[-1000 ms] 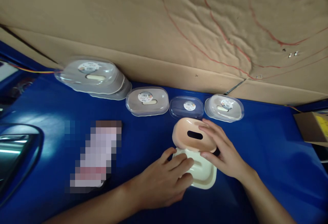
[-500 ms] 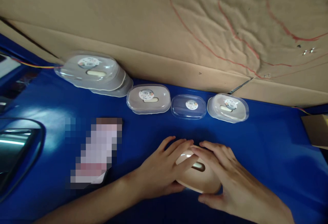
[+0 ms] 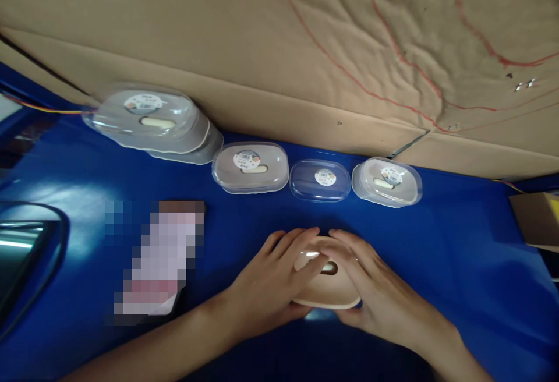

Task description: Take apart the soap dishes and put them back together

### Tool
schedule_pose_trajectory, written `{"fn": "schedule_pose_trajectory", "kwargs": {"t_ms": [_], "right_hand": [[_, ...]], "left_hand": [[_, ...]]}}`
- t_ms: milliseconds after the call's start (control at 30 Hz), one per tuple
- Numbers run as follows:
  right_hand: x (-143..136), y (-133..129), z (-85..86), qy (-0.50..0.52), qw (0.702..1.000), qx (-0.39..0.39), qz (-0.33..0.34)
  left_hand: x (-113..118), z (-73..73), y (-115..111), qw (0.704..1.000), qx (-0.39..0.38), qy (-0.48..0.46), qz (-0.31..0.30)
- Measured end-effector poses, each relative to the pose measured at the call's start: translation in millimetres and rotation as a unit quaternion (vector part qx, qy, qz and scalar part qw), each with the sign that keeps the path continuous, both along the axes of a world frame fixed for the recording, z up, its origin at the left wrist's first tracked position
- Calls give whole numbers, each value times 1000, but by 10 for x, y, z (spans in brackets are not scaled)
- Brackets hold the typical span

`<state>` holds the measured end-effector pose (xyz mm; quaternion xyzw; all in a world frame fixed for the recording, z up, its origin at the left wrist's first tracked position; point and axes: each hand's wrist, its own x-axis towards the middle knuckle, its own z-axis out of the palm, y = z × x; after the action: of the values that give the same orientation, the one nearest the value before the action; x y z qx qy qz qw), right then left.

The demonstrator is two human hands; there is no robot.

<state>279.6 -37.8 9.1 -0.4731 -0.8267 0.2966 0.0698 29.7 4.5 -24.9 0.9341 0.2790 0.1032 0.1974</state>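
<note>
Both hands hold an oval beige container point(image 3: 326, 294) above the blue table, its top facing me. A dark slot with a pale bar inside shows in the middle of that top. My left hand point(image 3: 271, 280) grips the left side, fingers over the top and thumb beneath. On the opposite side, my right hand point(image 3: 379, 280) wraps round the edge, its index finger lying across the top and its thumb at the lower rim. The fingers hide parts of the container's sides. Behind it sits a clear plastic cover point(image 3: 301, 184) with a round label.
At the back, left of the clear cover, lies a covered pale container point(image 3: 262, 181); another point(image 3: 399, 190) lies to its right. A stack of covered containers point(image 3: 170, 114) stands back left. A pixelated phone-like object point(image 3: 159, 260) and a cable point(image 3: 65, 242) lie left. A cardboard wall point(image 3: 244, 67) bounds the back.
The beige container has moved slightly left and away from me, turning a little more level. My right hand has shifted left with it, its thumb now closer against the rim.
</note>
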Motion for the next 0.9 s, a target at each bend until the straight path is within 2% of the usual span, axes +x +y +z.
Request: {"fn": "schedule_pose_trajectory", "kwargs": {"t_ms": [233,400,567,767,900], "right_hand": [[4,35,-241,20,994,107,14],[20,64,-351,51,992,114,-21],[51,102,-429,92,990,90,-57],[110,162,-441,79,993,74,-43],[151,264,-466,86,985,115,-90]], "left_hand": [[-32,55,34,997,53,16,53],[-55,80,77,994,81,10,74],[-72,85,110,991,101,-17,85],[-76,35,140,995,37,-5,88],[-92,45,169,996,-8,11,88]]}}
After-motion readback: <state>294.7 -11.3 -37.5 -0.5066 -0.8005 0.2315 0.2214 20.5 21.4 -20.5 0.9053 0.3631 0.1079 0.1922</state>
